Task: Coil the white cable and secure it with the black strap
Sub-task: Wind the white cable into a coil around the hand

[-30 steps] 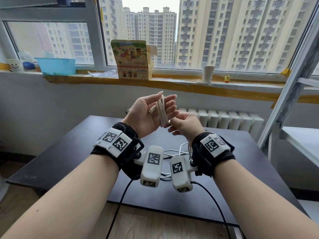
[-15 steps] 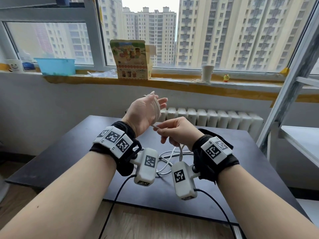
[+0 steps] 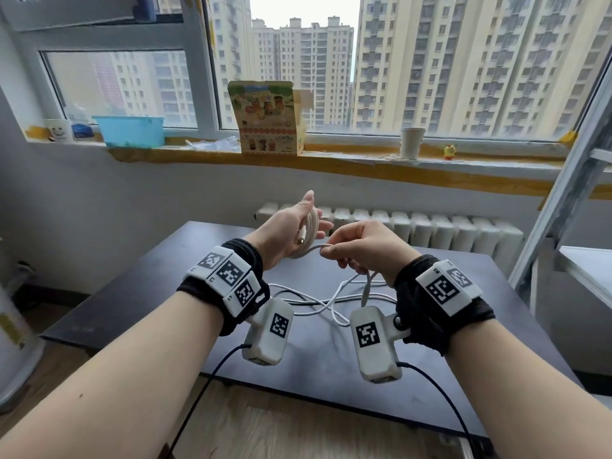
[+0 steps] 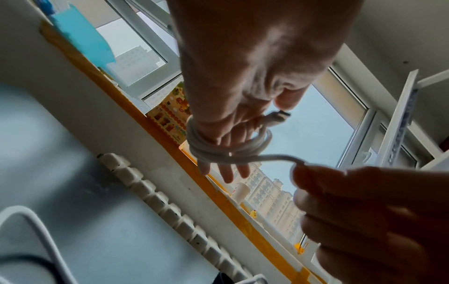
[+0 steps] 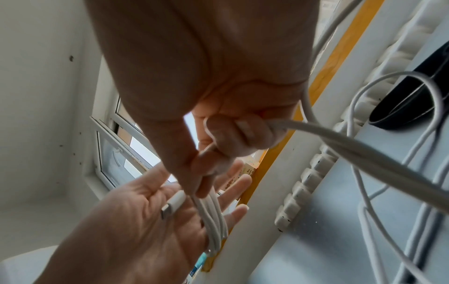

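Several turns of the white cable (image 3: 312,226) are wound round the straight fingers of my left hand (image 3: 288,226), which is raised above the dark table (image 3: 331,376). The cable's plug (image 3: 300,240) lies against that palm; the right wrist view shows the plug (image 5: 173,203) beside the coil (image 5: 213,217). My right hand (image 3: 334,251) pinches the running strand just right of the coil, fingers curled round it. From that hand the loose cable (image 3: 331,299) drops in loops onto the table. I cannot make out a black strap in the head view.
A white radiator (image 3: 430,230) runs behind the table. On the windowsill stand a printed box (image 3: 265,117), a blue tub (image 3: 130,130) and a paper cup (image 3: 410,142). A metal frame (image 3: 563,200) rises at the right. A dark curved shape (image 5: 413,100) sits at the right wrist view's edge.
Both hands have come down a little. My right hand has carried the strand from the front of the left fingers down and under the coil. The left palm has turned sideways.
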`<state>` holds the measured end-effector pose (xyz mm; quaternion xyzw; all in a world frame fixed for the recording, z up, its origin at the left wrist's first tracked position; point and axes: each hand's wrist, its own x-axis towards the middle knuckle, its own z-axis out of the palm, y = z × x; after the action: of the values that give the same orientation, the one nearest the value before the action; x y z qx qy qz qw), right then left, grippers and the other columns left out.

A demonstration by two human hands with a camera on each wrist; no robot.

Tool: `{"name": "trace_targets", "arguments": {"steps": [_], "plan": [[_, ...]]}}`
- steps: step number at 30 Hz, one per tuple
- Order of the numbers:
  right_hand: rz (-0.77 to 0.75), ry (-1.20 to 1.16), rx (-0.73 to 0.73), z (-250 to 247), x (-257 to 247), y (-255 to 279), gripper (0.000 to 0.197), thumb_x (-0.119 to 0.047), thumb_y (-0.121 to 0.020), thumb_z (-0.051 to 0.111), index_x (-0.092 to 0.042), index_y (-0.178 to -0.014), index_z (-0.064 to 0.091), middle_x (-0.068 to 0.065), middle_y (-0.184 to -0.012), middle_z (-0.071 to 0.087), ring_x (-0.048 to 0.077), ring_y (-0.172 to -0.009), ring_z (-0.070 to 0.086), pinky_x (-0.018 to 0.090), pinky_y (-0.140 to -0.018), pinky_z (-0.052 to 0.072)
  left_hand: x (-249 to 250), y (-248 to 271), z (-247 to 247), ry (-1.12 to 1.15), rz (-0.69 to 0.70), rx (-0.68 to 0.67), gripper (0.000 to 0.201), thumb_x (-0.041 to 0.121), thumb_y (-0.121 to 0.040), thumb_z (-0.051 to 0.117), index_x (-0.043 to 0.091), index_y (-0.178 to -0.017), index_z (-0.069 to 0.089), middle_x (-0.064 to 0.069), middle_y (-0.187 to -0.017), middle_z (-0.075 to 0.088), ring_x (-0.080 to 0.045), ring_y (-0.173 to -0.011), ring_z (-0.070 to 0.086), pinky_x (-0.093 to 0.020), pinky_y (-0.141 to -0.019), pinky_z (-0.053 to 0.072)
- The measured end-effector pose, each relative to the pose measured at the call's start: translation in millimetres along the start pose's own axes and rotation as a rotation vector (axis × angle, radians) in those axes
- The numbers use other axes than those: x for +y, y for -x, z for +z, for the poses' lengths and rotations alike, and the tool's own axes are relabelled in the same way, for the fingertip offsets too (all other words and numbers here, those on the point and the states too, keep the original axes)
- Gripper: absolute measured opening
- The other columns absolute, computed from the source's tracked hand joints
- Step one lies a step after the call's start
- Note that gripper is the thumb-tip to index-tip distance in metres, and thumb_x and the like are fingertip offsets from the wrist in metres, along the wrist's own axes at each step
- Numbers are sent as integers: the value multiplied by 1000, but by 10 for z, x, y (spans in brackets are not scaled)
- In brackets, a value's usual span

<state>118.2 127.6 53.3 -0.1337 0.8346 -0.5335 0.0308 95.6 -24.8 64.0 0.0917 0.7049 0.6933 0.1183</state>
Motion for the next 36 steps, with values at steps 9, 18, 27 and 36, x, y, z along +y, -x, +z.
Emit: {"name": "trace_targets", "arguments": {"steps": [9, 18, 27, 36], "plan": [[-60, -143, 143, -232, -83, -24, 8, -12, -73, 74, -9, -81, 74, 0, -58, 58, 1, -42, 43, 13, -39, 27, -65, 78, 48, -380, -27, -75, 71, 52, -97, 12, 1, -124, 52, -16, -122, 62, -23, -111, 58, -19, -79, 43], [-95, -296, 234, -246, -105, -26, 9, -11, -78, 71, -10, -86, 70, 4, -66, 67, 1, -35, 38, 15, -37, 25, -65, 71, 32, -453, -6, -156, 73, 56, -96, 16, 1, -105, 63, -3, -56, 57, -15, -50, 46, -25, -52, 31], [-67, -380, 311, -210, -30, -98, 10, -15, -74, 76, -12, -79, 68, 1, -65, 67, 4, -36, 37, 18, -38, 26, -89, 75, 42, -135, 43, -266, 53, 44, -99, 27, 6, -77, 57, 5, -40, 32, -10, -36, 26, -29, -76, 50], [-59, -458, 406, -93, 180, -142, 18, -20, -76, 74, -12, -68, 60, 7, -62, 60, 6, -36, 42, 17, -36, 31, -39, 124, 29, 252, 28, -420, 47, 36, -99, 26, 4, -76, 51, 8, -34, 30, -7, -32, 25, -44, -103, 41]]}}
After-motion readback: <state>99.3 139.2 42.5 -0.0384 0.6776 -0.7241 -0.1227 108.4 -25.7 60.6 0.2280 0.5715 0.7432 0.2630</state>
